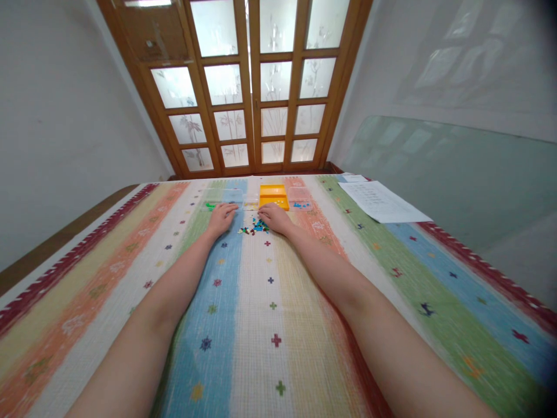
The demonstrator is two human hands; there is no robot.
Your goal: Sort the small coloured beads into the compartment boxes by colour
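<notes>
A small pile of tiny mixed pieces [256, 226], blue, dark, green and pale, lies on the striped tablecloth. My left hand [223, 218] is left of the pile, palm down, by the front edge of a clear container [221, 194]; its fingers stretch out and hold nothing visible. At the pile's upper right, my right hand [275, 218] has its fingers bent down and drawn together over the pieces. Whatever is between its fingertips is too small to make out. Just behind that hand stands an orange box [274, 190] with a divider.
Green pieces [210, 206] sit in the clear container at left, blue pieces [300, 205] in another clear container [299, 191] at right. White paper sheets [374, 200] lie at the far right. A glass panel [435, 168] leans on the wall; wooden doors [255, 87] stand beyond the table.
</notes>
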